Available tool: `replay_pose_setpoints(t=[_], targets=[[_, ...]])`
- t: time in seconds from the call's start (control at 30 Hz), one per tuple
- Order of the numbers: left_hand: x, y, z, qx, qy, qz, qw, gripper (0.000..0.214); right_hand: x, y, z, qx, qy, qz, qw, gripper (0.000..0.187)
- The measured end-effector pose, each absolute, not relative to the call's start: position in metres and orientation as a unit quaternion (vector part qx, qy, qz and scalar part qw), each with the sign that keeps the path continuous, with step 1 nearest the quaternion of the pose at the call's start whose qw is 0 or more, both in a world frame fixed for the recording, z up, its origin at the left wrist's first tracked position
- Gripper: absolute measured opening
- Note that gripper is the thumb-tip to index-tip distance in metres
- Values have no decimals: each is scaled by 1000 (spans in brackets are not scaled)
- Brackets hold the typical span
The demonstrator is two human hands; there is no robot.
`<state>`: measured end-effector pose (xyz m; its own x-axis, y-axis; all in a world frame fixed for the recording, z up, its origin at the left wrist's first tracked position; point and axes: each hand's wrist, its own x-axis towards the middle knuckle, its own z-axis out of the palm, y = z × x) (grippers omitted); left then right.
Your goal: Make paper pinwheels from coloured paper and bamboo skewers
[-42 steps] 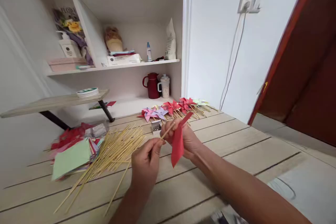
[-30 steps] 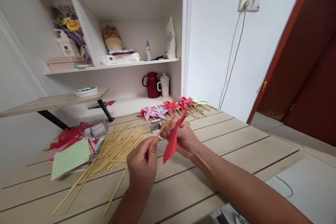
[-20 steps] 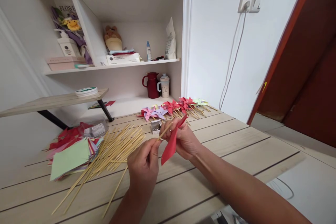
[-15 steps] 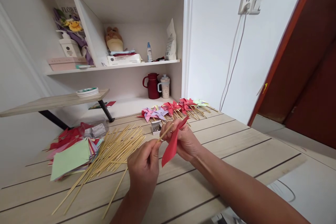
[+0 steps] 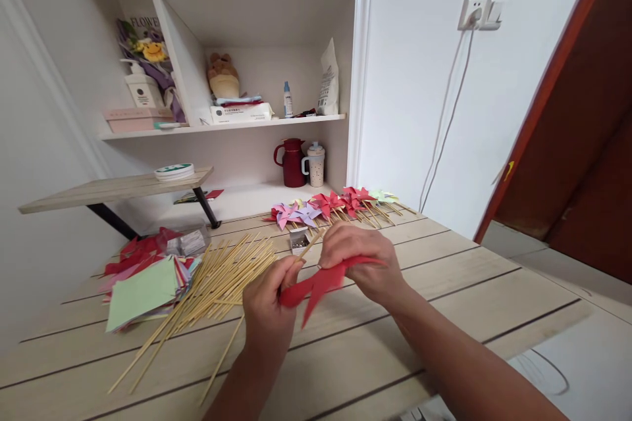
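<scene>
My left hand (image 5: 269, 306) pinches a thin bamboo stick (image 5: 310, 245) whose tip points up and away toward the far side of the table. My right hand (image 5: 363, 263) is curled over a red paper piece (image 5: 316, 284), holding it flat and nearly level against the stick. The paper's near end reaches my left fingers. Both hands hover just above the wooden table (image 5: 444, 289), close together.
A heap of bamboo sticks (image 5: 217, 276) lies left of my hands, beside a stack of coloured paper squares (image 5: 143, 279). Finished pinwheels (image 5: 330, 205) line the far table edge. A small metal box (image 5: 299, 241) sits behind my hands. Shelves hold a red jug (image 5: 291, 163) and a mug (image 5: 315, 164).
The red paper, which hung down edge-on from my right hand, now lies turned nearly level across the stick. My right hand has rolled palm-down over it. The view shifted slightly.
</scene>
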<state>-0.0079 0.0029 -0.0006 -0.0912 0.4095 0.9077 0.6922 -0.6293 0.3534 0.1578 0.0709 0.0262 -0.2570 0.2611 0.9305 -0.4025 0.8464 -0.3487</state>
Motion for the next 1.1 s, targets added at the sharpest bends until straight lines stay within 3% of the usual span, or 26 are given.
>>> replay_pose_setpoints(t=[0.17,0.3,0.53,0.73,1.1], targets=[[-32,14,0,-698,-500,-501,110,20,177,75,38,-10,-805,-47,592,12],[-40,19,-2,-644,-549,-503,175,23,179,81,37,-52,-814,-180,549,11],[-25,13,-3,-725,-435,-514,144,28,176,73,38,-42,-785,-199,585,9],[-21,7,0,-711,-435,-541,110,19,177,69,40,-54,-773,-175,608,9],[-15,3,5,-703,-433,-555,107,22,177,64,43,-46,-761,-130,634,11]])
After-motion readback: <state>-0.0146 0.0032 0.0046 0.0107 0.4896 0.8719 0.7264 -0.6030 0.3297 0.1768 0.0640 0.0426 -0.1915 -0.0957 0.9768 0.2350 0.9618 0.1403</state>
